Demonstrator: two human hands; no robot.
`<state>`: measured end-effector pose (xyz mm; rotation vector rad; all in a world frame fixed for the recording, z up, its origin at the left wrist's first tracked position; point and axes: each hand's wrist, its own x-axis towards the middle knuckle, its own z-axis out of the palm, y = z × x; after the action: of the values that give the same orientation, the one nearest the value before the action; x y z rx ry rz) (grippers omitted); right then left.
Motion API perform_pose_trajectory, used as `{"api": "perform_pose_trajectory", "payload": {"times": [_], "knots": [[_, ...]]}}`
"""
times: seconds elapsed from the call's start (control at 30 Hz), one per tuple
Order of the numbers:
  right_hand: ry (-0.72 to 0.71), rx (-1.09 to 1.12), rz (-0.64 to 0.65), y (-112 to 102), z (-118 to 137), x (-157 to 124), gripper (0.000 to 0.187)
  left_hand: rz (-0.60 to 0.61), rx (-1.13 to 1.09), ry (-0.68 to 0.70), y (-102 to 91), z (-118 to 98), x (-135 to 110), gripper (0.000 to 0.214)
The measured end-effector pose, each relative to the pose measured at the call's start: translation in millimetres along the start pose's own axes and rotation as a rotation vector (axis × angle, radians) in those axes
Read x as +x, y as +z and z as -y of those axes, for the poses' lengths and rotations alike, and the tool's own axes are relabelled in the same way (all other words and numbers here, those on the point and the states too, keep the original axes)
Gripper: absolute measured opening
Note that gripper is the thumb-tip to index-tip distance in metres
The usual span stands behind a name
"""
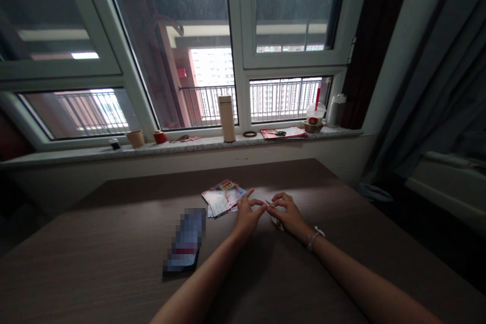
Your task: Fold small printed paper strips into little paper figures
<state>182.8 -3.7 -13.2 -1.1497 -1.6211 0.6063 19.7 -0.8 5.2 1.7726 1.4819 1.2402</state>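
Close together above the brown table (125, 233), my two hands meet fingertip to fingertip. My left hand (248, 215) pinches with thumb and index finger at the edge of a small piece of colourful printed paper (278, 223). On the other side, my right hand (290, 215) grips the same paper, and its fingers cover most of it. Whether the paper is folded I cannot tell. Just left of my left hand lies a loose pile of printed paper sheets (222, 200). A bracelet (312, 238) circles my right wrist.
A phone (184, 243), blurred out, lies left of my left forearm. Along the windowsill stand a paper cup (135, 138), a red spool-like item (159, 136), a beige bottle (227, 119), papers with scissors (281, 133), a drink cup with straw (315, 114) and a grey bottle (336, 110).
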Motion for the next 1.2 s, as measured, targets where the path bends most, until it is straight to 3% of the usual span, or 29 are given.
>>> {"api": "perform_pose_trajectory", "payload": {"times": [0.5, 0.9, 1.2], "knots": [[-0.016, -0.035, 0.049, -1.0, -5.1, -0.1, 0.028, 0.04, 0.093, 0.046, 2.1, 4.6, 1.3, 0.005], [0.011, -0.056, 0.047, 0.9, -4.9, 1.2, 0.035, -0.003, 0.062, 0.116, 6.3, 7.9, 0.1, 0.007], [0.005, -0.033, 0.029, 2.1, -9.7, 1.4, 0.036, 0.055, 0.091, 0.105, -1.9, 1.3, 2.0, 0.009]]}}
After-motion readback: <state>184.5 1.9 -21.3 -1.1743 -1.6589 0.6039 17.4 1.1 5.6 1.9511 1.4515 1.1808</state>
